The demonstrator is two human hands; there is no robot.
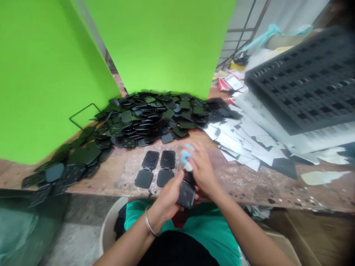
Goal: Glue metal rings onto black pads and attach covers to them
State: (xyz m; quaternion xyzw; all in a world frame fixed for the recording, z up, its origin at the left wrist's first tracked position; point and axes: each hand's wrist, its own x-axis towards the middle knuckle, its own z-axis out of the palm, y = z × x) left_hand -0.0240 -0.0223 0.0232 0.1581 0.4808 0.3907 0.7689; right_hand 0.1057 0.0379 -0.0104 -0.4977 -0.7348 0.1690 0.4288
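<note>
Your L hand [169, 197] is holding a black hinged case [186, 195] just above the tabletop's near edge, in front of your body; that grip is closing round the case, thumb on top. The case is lying open, one half toward you, the other half reaching up under your R hand [203, 170]. Your R grip is pinching a light-blue wad [187, 154], soft-looking but blurred, w/ a small whitish piece [188, 167] showing just below it; can't tell what that piece is, or if it's touching the case. You're wearing a metal bangle [149, 222] on the L wrist.

Just L of your hands, two more black cases are lying open on the tabletop [216, 184], side by side and apart: the L case [144, 178] and the R case [165, 178], each w/ a round form in its far half. Beyond them a big pile of black flat pieces [144, 122] is spreading across and down to the L edge. White sheets [249, 140] are lying scattered R of the pile, nr a dark slotted rack [307, 77] that's sitting tilted. Bright green panels [166, 40] are standing behind the pile. A wire loop [83, 114] is sticking up at the pile's L side. Below, a pale round bin [107, 227] is standing to your L, cardboard [318, 236] to your R.
</note>
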